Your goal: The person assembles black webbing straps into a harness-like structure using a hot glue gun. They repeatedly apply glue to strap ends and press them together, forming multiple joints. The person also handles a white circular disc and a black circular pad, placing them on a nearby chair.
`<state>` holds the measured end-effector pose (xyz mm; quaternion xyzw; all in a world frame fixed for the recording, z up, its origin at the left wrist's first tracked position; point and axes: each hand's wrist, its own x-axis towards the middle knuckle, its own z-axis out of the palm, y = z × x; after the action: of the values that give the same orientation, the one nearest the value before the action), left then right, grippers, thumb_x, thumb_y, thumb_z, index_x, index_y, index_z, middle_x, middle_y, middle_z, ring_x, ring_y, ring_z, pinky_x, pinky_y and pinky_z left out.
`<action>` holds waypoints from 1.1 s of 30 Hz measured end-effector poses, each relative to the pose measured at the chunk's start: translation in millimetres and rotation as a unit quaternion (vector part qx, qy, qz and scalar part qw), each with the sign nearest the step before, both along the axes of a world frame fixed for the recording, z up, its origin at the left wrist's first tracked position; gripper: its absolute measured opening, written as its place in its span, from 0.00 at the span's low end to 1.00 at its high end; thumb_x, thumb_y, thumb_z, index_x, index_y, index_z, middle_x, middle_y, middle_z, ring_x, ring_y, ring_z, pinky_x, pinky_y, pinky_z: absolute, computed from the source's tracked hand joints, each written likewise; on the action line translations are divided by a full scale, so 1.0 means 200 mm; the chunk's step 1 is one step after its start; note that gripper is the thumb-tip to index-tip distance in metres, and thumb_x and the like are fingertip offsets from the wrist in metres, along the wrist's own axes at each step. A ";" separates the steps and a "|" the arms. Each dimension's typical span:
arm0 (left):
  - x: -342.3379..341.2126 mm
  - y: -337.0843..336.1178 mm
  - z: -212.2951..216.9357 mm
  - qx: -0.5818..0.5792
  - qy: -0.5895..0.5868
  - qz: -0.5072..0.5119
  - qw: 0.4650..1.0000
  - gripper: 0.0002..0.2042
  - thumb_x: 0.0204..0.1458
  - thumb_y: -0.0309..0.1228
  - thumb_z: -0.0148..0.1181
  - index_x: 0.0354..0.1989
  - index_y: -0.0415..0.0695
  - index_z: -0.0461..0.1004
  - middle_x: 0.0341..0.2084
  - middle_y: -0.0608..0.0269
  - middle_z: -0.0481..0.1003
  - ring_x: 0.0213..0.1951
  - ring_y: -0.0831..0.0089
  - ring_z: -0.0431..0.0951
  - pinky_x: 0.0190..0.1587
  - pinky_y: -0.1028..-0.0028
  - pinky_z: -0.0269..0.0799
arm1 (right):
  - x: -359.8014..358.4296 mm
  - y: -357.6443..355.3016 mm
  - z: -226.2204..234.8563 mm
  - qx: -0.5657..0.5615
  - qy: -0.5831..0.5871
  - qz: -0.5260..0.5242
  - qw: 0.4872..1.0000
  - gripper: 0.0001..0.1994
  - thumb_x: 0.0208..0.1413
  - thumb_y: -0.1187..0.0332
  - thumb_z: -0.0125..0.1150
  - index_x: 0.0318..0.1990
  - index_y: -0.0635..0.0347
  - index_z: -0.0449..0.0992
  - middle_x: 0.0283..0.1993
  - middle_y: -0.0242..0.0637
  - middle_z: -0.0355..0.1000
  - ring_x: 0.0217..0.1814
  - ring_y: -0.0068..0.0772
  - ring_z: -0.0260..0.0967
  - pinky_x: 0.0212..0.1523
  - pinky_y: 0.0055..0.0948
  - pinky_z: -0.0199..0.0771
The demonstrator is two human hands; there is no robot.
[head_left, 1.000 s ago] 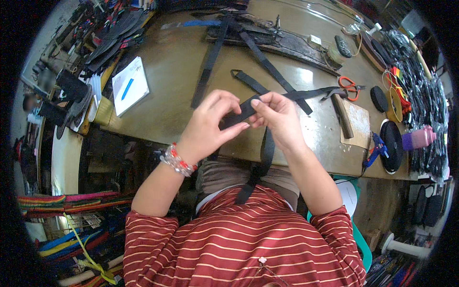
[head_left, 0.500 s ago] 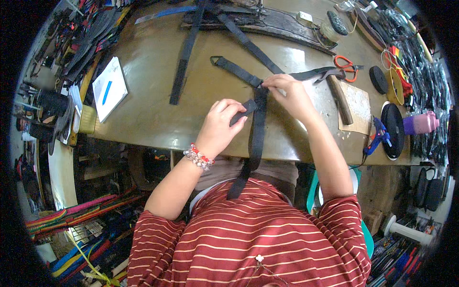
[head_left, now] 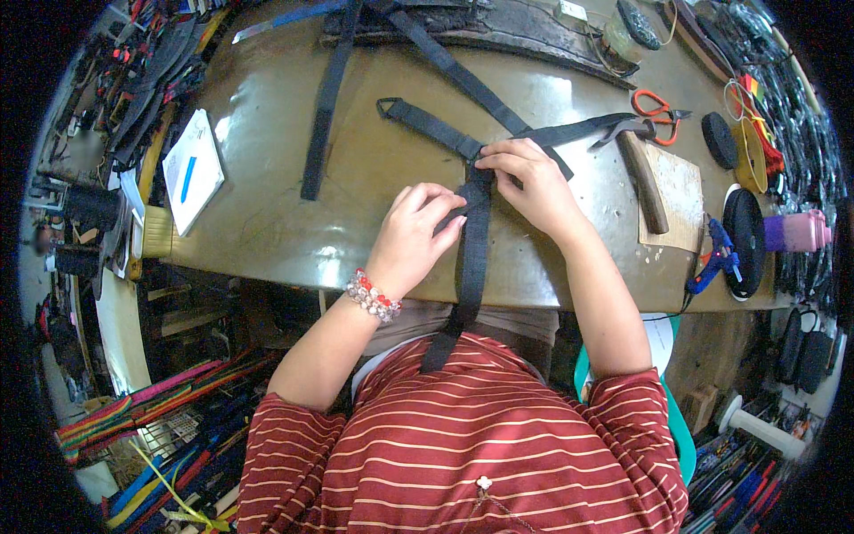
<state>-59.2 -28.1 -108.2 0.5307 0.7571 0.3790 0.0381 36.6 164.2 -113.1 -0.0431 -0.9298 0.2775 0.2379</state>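
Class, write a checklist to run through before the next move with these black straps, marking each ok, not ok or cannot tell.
1. Left hand holding the strap piece: ok, pinched.
2. Right hand at the long strap's upper end: ok, touching.
3. Long strap wholly on the table: not ok, it runs past the near edge.
4. Orange-handled scissors away from both hands: ok.
5. Blue glue gun cold: cannot tell.

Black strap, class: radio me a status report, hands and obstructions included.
Left hand pinching black strap; right hand touching it. Strap hanging over near edge of table. Hammer off right, apart from both hands.
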 end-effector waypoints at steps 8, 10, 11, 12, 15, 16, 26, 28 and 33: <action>0.01 0.02 0.00 -0.025 0.035 -0.005 0.999 0.09 0.47 0.28 0.63 0.38 0.44 0.76 0.36 0.60 0.72 0.41 0.61 0.72 0.47 0.66 0.69 | 0.02 -0.03 0.05 0.009 -0.027 0.007 1.000 0.16 0.41 0.80 0.57 0.40 0.56 0.78 0.49 0.40 0.71 0.54 0.44 0.67 0.56 0.36 0.68; 0.01 0.02 0.00 -0.019 0.037 -0.008 0.999 0.09 0.47 0.28 0.63 0.37 0.43 0.76 0.35 0.60 0.72 0.41 0.61 0.72 0.46 0.66 0.69 | 0.03 -0.04 0.06 0.022 -0.037 0.018 0.999 0.17 0.40 0.80 0.57 0.41 0.55 0.78 0.51 0.42 0.70 0.55 0.45 0.66 0.57 0.37 0.67; 0.00 0.01 0.00 -0.020 0.037 -0.008 0.999 0.09 0.47 0.28 0.63 0.37 0.43 0.76 0.35 0.59 0.72 0.41 0.61 0.72 0.46 0.66 0.69 | 0.04 -0.04 0.07 0.025 -0.043 0.021 0.999 0.17 0.40 0.80 0.57 0.41 0.55 0.78 0.52 0.43 0.69 0.56 0.46 0.65 0.58 0.38 0.66; 0.00 0.01 0.00 -0.017 0.037 -0.011 0.999 0.09 0.47 0.28 0.62 0.37 0.43 0.76 0.35 0.59 0.72 0.41 0.61 0.71 0.46 0.66 0.69 | 0.05 -0.04 0.07 0.028 -0.049 0.024 0.998 0.17 0.40 0.80 0.57 0.41 0.55 0.78 0.52 0.43 0.69 0.57 0.46 0.65 0.58 0.38 0.66; 0.00 0.01 0.00 -0.015 0.037 -0.018 0.999 0.08 0.47 0.27 0.62 0.36 0.42 0.75 0.35 0.59 0.72 0.41 0.60 0.71 0.45 0.66 0.69 | 0.07 -0.05 0.09 0.036 -0.061 0.031 0.997 0.17 0.40 0.79 0.56 0.41 0.55 0.78 0.54 0.45 0.68 0.58 0.47 0.64 0.60 0.38 0.65; 0.00 0.02 0.01 -0.015 0.037 -0.019 0.999 0.08 0.47 0.27 0.62 0.36 0.42 0.75 0.35 0.59 0.72 0.41 0.60 0.71 0.45 0.66 0.69 | 0.07 -0.05 0.09 0.041 -0.058 0.039 0.997 0.17 0.40 0.79 0.56 0.41 0.55 0.78 0.54 0.45 0.67 0.59 0.47 0.63 0.60 0.38 0.64; -0.02 0.00 0.01 -0.013 0.150 -0.014 0.989 0.07 0.48 0.28 0.61 0.36 0.44 0.76 0.36 0.61 0.71 0.41 0.61 0.70 0.45 0.66 0.69 | 0.07 -0.11 0.11 0.166 -0.114 0.006 0.980 0.14 0.45 0.73 0.55 0.41 0.52 0.78 0.56 0.44 0.67 0.61 0.45 0.61 0.63 0.49 0.58; -0.03 0.00 0.01 -0.034 0.156 -0.042 0.986 0.08 0.48 0.28 0.61 0.36 0.44 0.75 0.37 0.62 0.71 0.41 0.62 0.70 0.45 0.66 0.69 | 0.07 -0.14 0.13 0.236 -0.153 -0.013 0.960 0.13 0.47 0.71 0.55 0.41 0.51 0.78 0.56 0.43 0.65 0.62 0.43 0.61 0.63 0.55 0.55; -0.01 0.00 0.04 -0.121 0.192 -0.088 0.970 0.10 0.48 0.25 0.55 0.40 0.41 0.72 0.40 0.61 0.70 0.42 0.62 0.71 0.46 0.65 0.70 | 0.18 -0.16 0.14 0.176 -0.075 -0.066 0.979 0.13 0.47 0.68 0.60 0.43 0.50 0.76 0.58 0.39 0.63 0.64 0.43 0.57 0.65 0.57 0.48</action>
<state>-61.0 -28.4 -100.8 0.6493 0.7410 0.1712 -0.0111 72.0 131.5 -85.5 -0.0822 -0.9745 0.0888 0.1888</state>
